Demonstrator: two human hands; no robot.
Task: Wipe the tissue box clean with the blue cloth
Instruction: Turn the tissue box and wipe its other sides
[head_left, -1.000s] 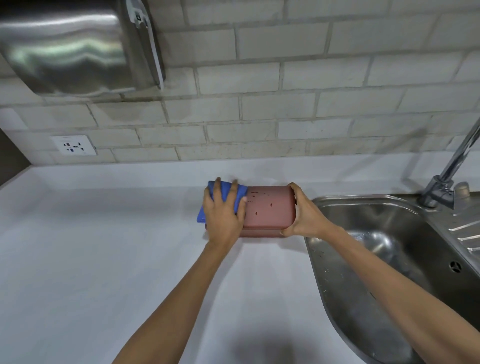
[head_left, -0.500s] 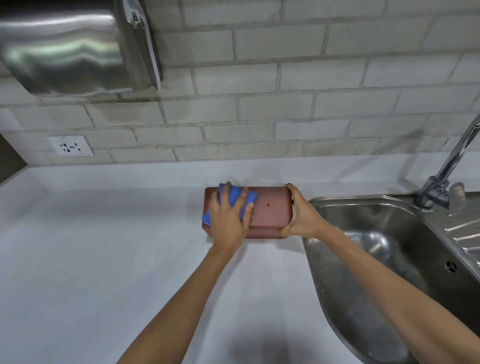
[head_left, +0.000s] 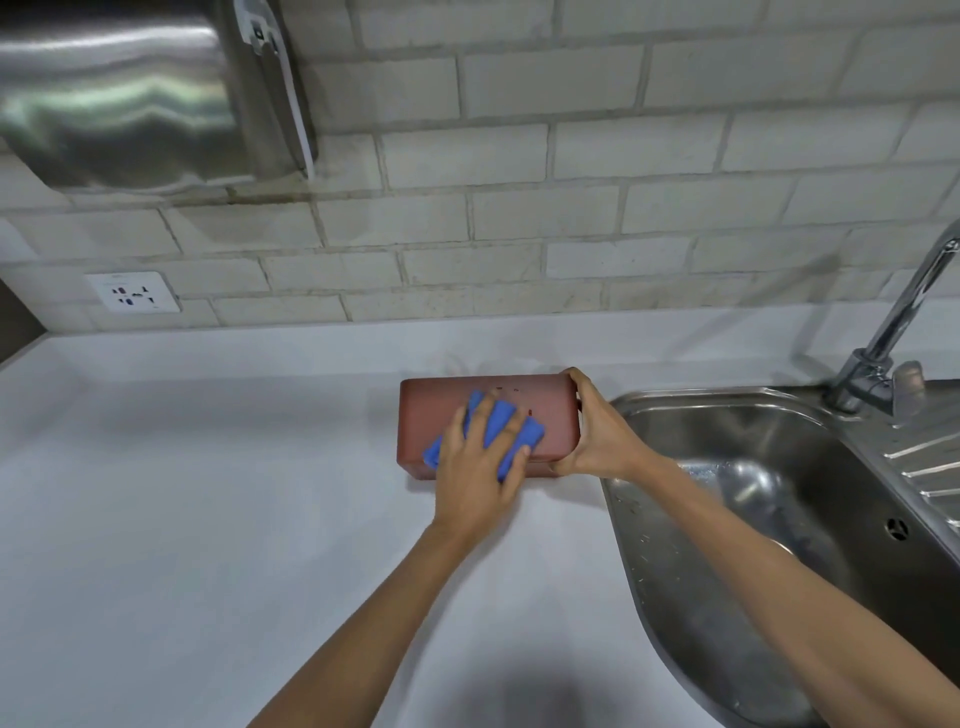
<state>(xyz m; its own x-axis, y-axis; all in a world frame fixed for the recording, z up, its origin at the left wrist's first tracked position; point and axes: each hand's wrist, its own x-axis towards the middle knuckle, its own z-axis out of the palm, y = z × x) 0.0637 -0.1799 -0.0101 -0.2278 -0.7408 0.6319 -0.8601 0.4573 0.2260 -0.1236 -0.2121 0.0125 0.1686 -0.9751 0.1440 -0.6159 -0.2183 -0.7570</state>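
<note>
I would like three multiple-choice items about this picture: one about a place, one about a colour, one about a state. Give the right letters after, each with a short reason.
1. Where is the tissue box?
A. inside the sink
B. on the white counter, left of the sink
C. under the tap

2. What colour is the cloth?
A. blue
B. yellow
C. white

3. What is the right hand doing?
A. resting flat on the counter
B. turning the tap
C. gripping the right end of the box

Answers:
1 B: the box stands on the counter, beside the sink rim.
2 A: blue fabric shows between the fingers of the left hand, which presses it on top of the box.
3 C: its fingers wrap the box's right end, apart from the tap.
</note>
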